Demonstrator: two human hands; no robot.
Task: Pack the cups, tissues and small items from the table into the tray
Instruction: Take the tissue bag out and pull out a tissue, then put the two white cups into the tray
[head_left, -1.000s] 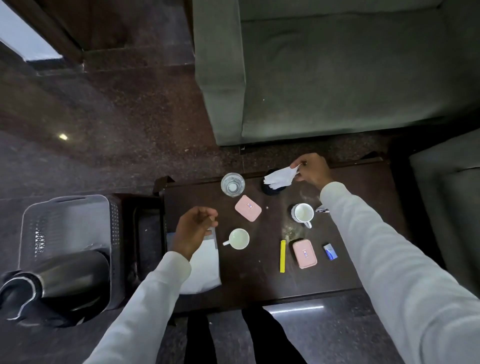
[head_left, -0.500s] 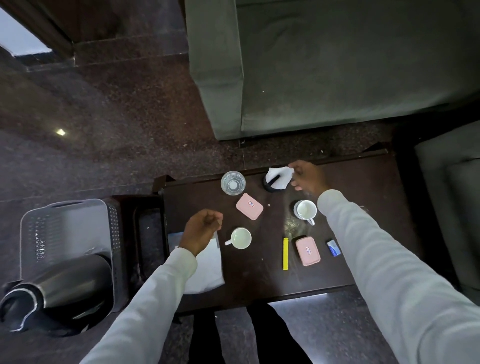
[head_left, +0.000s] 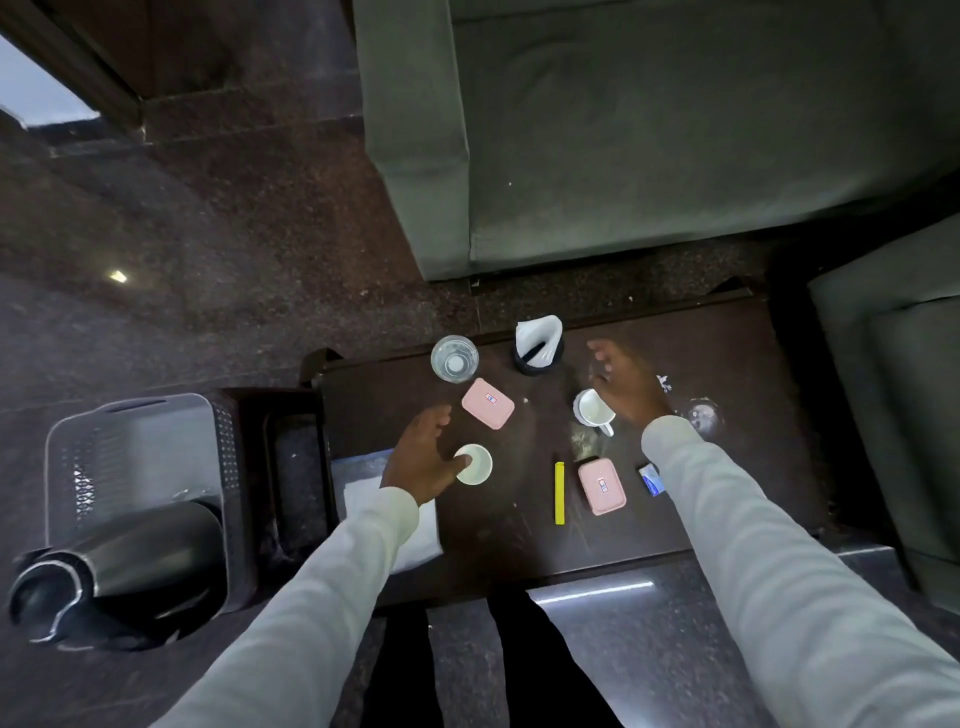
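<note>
On the dark table (head_left: 753, 364) my left hand (head_left: 421, 457) lies open, thumb against the left rim of a small white cup (head_left: 478, 465). My right hand (head_left: 626, 387) hovers open with fingers spread, just right of a white mug (head_left: 589, 408) and partly over it. White tissues (head_left: 540, 332) stand in a black holder (head_left: 532, 366). Also on the table are a glass of water (head_left: 454, 358), two pink boxes (head_left: 487, 404) (head_left: 601, 486), a yellow stick (head_left: 559, 492) and a small blue item (head_left: 649, 478). The grey perforated tray (head_left: 135, 447) stands left of the table.
A black kettle (head_left: 119, 571) lies in the tray's near end. A flat white napkin (head_left: 363, 493) sits at the table's left edge under my left forearm. A clear round object (head_left: 702, 415) lies right of my right wrist. Green sofas (head_left: 649, 130) stand behind and to the right.
My right hand has let go of the tissue, which now stands in the black holder, and has drawn back toward the mug. My left hand has opened and reached the small cup.
</note>
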